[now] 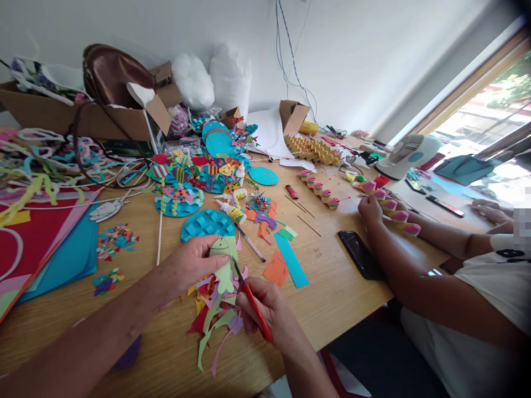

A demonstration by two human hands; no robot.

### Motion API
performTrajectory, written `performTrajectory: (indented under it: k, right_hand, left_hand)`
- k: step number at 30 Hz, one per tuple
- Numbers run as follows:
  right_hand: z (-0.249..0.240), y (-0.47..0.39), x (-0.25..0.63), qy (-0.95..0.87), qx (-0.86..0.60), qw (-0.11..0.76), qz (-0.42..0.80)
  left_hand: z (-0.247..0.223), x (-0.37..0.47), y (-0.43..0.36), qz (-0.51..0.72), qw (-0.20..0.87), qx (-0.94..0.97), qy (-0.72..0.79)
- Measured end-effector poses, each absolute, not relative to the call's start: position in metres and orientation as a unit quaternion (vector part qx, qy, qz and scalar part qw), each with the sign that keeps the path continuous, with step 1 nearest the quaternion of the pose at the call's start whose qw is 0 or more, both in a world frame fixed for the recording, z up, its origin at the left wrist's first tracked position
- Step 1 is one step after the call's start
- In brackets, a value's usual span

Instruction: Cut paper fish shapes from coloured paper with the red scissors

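My left hand (203,257) pinches a light green paper fish (224,276) with a drawn mouth line, its tail pointing toward me. Red-handled scissors (254,309) are in my right hand (263,307), their blades against the right edge of the fish. Below the fish lies a heap of paper scraps (203,320) in green, red, pink, yellow and purple; a curled green strip hangs among them. Just beyond my left hand sits a blue paper disc (207,224) with a woven-looking surface. A pen (251,243) and a glue bottle (232,211) are close by.
Orange paper (276,269) and a blue strip (292,260) lie to the right, near a black phone (360,254). A co-worker's hand (370,210) holds a pink-and-green egg-carton strip (390,205). Coloured sheets (62,265) and confetti (116,241) lie left; decorated paper fish (180,168) stand behind.
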State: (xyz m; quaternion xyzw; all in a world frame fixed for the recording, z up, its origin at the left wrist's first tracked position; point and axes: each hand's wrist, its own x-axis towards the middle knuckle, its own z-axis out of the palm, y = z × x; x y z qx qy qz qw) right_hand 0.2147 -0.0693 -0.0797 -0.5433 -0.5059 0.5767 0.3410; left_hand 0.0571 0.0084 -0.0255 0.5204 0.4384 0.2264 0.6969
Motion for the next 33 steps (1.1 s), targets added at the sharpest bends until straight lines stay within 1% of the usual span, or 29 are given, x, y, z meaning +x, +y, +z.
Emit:
performTrajectory:
  k: [7,20,27,33]
  right_hand:
    - [-0.0803,-0.0689,0.2138,-0.499,-0.492,0.376,0.606]
    - [-0.08,-0.0694,0.2144,-0.504,-0.5,0.376,0.596]
    - [-0.0778,-0.0691,0.2139,-0.515,-0.53,0.369,0.563]
    - [-0.0818,-0.0696,0.2163,-0.563,-0.55,0.36,0.501]
  left_hand:
    - [-0.0244,0.0597,0.0066,0.244,0.702,0.502,0.442]
    - [-0.0257,0.0611,0.006,0.251,0.702,0.51,0.429]
    - [-0.0272,0.0607,0.0054,0.248,0.699,0.512,0.433]
    - [-0.0233,0.0606,0.0054,0.238,0.702,0.504,0.443]
